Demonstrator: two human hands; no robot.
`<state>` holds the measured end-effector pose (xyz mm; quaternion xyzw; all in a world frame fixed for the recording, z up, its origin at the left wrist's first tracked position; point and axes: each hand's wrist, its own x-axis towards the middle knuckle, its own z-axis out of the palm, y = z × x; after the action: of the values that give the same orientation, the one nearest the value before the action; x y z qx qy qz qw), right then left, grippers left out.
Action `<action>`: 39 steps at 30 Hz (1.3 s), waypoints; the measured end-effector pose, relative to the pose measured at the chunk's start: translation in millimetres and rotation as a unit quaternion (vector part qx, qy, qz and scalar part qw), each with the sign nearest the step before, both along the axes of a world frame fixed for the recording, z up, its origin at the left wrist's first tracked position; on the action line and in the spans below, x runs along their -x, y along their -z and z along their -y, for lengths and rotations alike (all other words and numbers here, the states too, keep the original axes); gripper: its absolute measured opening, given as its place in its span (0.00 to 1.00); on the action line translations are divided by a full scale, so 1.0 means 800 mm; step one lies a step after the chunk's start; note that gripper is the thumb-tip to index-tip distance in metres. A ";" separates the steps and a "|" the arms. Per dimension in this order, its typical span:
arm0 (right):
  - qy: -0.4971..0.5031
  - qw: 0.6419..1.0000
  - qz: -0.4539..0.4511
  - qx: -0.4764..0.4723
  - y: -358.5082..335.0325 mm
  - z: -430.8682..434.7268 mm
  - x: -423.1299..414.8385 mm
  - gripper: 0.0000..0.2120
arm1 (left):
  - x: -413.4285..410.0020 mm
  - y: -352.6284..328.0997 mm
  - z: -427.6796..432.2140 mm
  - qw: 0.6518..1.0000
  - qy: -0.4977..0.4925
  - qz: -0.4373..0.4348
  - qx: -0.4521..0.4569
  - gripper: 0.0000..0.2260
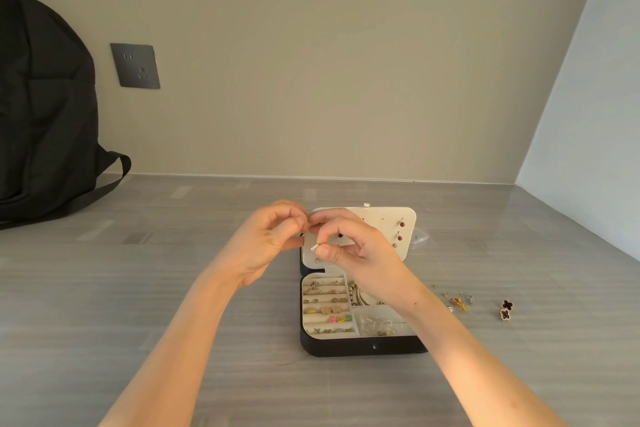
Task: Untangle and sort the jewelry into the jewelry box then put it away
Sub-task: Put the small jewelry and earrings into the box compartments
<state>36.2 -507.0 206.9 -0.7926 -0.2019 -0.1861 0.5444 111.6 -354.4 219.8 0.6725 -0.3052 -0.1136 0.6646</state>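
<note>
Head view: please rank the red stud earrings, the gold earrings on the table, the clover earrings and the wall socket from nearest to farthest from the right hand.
From the right hand, which pinches a small silver piece:
1. red stud earrings, on the lid, just right.
2. gold earrings, lower right.
3. clover earrings, farther right.
4. wall socket, far left.

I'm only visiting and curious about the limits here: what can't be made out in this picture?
Head view:
The small silver piece, pinched by the right hand, is too small to identify.
The left hand has fingertips overlapping the right hand's, so its grip is unclear.
The jewelry box has right compartments partly covered by the right forearm.
The black backpack is cut off by the left edge.
</note>
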 end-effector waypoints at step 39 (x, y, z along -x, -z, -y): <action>0.409 0.856 0.176 0.263 -0.003 0.033 -0.009 0.20 | 0.015 0.003 0.000 0.999 0.022 -0.021 0.024 0.06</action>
<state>43.8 -533.4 209.6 -0.8714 0.0068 -0.4683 0.1460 99.7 -354.6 217.3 0.6469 -0.3081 -0.1348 0.6844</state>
